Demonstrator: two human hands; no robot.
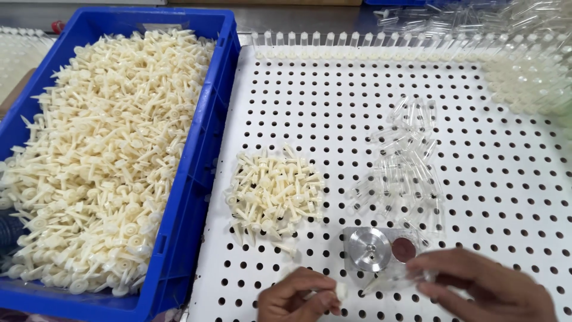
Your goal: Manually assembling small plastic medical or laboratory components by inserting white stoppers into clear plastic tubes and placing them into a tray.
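Observation:
My left hand [296, 296] is at the bottom edge, fingers pinched on a small cream plastic plunger [341, 290]. My right hand [485, 288] is beside it at the lower right, fingers closed on a clear plastic tube [381, 280] that points toward the plunger. Just above both hands sits a small metal fixture [370, 249] with a round silver disc and a dark red disc [403, 250]. A loose pile of cream plungers [275, 192] lies on the white perforated board [333, 107]. A scatter of clear tubes [406, 161] lies to the right of that pile.
A blue crate [196, 179] heaped with cream plungers [101, 155] stands at the left of the board. A row of upright clear tubes [369, 43] lines the board's far edge, with more standing at the far right [530, 77]. More clear tubes lie behind [476, 15].

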